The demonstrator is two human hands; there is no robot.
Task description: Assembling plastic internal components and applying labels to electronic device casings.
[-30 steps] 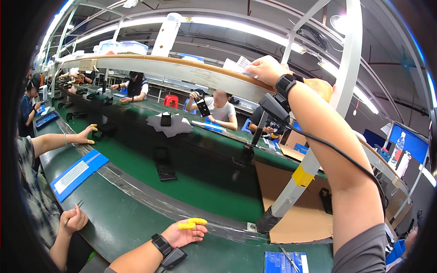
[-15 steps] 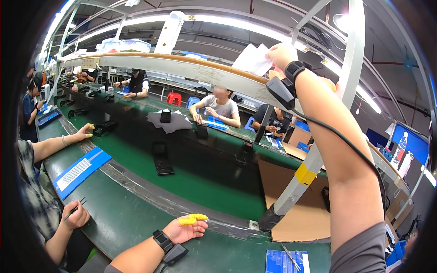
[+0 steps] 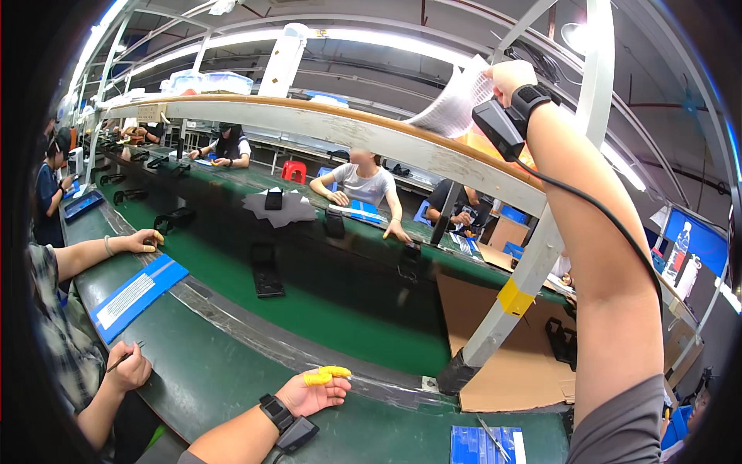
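Up at the overhead shelf [image 3: 332, 108], my right hand [image 3: 513, 79] is closed on the edge of white printed sheets [image 3: 452, 100], which bend upward from the shelf board. Something orange lies under the sheets beside that hand, mostly covered. My left hand [image 3: 313, 392] rests palm up on the green bench near the belt's edge, fingers loosely apart and holding nothing. Yellow finger cots [image 3: 328, 375] cover two of its fingertips. To its right lies a blue pad [image 3: 471, 447] with tweezers [image 3: 495, 438] and a white strip on it.
A dark green conveyor belt [image 3: 348, 329] carries black plastic parts [image 3: 267, 271] and grey sheets. A white post [image 3: 506, 309] stands before a cardboard sheet [image 3: 510, 371]. At left a co-worker's hand [image 3: 130, 368] holds tweezers near a blue board [image 3: 139, 298]. Other workers sit opposite.
My right hand has moved right and slightly up, lifting and curving the sheets so their printed face shows. The left hand stays put. Parts on the belt shifted slightly left; a worker opposite reached out.
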